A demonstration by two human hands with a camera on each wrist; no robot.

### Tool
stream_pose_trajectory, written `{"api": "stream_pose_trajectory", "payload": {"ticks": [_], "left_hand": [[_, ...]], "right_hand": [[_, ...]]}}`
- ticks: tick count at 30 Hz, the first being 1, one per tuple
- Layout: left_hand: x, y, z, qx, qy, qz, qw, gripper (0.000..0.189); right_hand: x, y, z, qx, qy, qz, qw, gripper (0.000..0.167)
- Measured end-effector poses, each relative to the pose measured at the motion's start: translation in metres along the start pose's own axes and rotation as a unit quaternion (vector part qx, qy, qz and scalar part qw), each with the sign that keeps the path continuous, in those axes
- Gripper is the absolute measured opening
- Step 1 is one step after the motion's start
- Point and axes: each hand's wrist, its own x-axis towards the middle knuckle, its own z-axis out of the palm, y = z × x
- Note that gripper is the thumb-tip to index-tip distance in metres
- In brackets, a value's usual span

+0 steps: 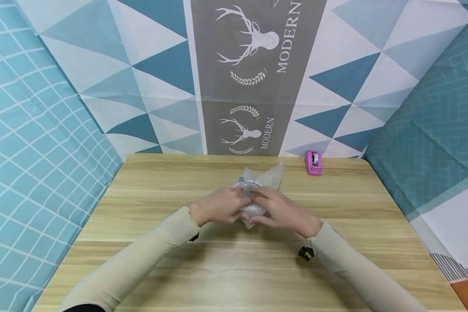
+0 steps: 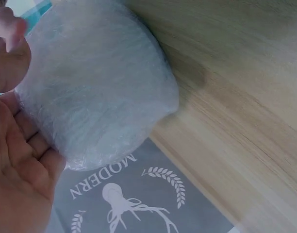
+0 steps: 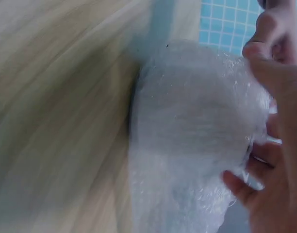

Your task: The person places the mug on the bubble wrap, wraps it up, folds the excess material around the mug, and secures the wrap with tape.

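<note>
The left hand (image 1: 223,204) and right hand (image 1: 284,210) meet at the middle of the head view, clamped on opposite sides of a bundle (image 1: 253,211) in clear bubble wrap, fingers curled against it. The bundle is over the wooden table (image 1: 234,268), just above the middle of its top, a loose flap of wrap pointing to the upper right. What lies inside cannot be told. In the left wrist view its rounded, cloudy surface fills the upper left. A pink tape dispenser (image 1: 313,164) stands right of centre, near the patterned backdrop (image 1: 234,93).
</note>
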Motion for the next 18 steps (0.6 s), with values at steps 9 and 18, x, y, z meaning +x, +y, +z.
{"api": "stream_pose_trajectory", "payload": {"ticks": [9, 18], "left_hand": [[0.004, -0.001, 0.0, 0.007, -0.005, -0.008, 0.9999, 0.035], [0.006, 0.002, -0.002, -0.002, -0.008, -0.008, 0.9999, 0.036]], "right_hand": [[-0.01, 0.038, -0.028, 0.08, 0.038, 0.202, 0.9754, 0.062], [-0.019, 0.082, -0.037, 0.147, 0.02, 0.357, 0.9222, 0.081]]}}
